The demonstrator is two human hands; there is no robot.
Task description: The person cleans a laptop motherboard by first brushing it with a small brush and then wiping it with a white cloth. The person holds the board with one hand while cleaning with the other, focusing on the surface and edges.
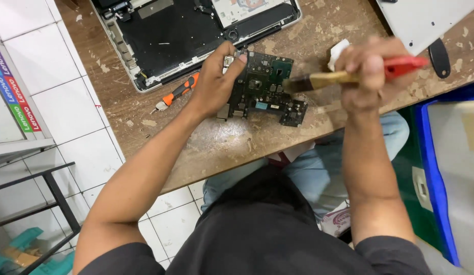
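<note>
Two hands are working at the centre of the frame: your left hand point(216, 81) is pinching the upper left edge of the dark circuit board point(265, 89), which is lying on the worn wooden table point(232, 147), while your right hand point(369, 71) is clenching around the red-and-wood handle of a paintbrush point(344, 76), its bristles reaching the board's right side. That board is probably light, stiff and fragile, with chips and connectors crowding its face, so gripping the bare edges, as you are doing, looks safest. An opened laptop shell point(165, 40) is sitting in the upper left of the frame, and an orange screwdriver point(178, 92) is lying just beside your left wrist.
</note>
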